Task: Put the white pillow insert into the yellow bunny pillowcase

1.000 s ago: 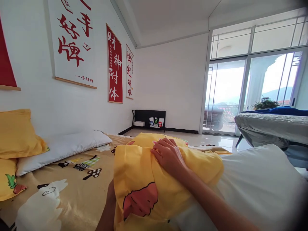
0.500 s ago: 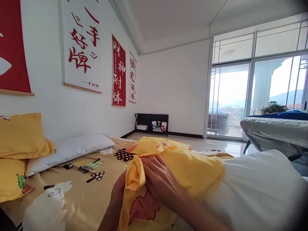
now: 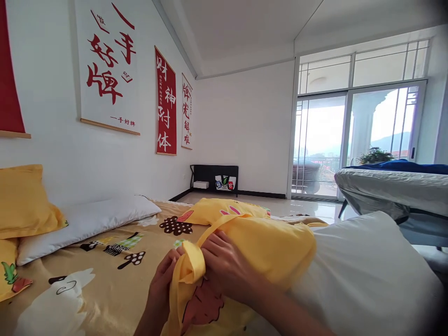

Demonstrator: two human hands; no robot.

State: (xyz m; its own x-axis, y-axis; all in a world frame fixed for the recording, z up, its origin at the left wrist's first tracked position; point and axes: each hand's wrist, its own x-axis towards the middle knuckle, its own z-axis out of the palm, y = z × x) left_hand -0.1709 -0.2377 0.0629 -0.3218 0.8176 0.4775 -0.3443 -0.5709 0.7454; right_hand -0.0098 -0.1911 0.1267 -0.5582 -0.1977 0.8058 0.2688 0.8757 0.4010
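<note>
A white pillow (image 3: 364, 275) lies across my lap on the bed, its left end inside a yellow pillowcase (image 3: 276, 247) printed with a red shape. My right hand (image 3: 224, 268) lies on top of the case's bunched edge and pinches the fabric. From below, my left hand (image 3: 161, 289) grips the same edge of the pillowcase; its fingers are partly hidden by the cloth.
The bed has a tan cartoon-print sheet (image 3: 105, 289). A bare white pillow (image 3: 87, 221) and yellow-cased pillows (image 3: 24, 200) lie by the left wall under hanging scrolls. Another yellow pillow (image 3: 224, 212) lies further along the bed. A grey-covered table (image 3: 388, 186) stands right, before glass doors.
My right hand slid from flat on top of the case back toward me onto its edge. My left hand came up from under the cloth and took hold of that edge.
</note>
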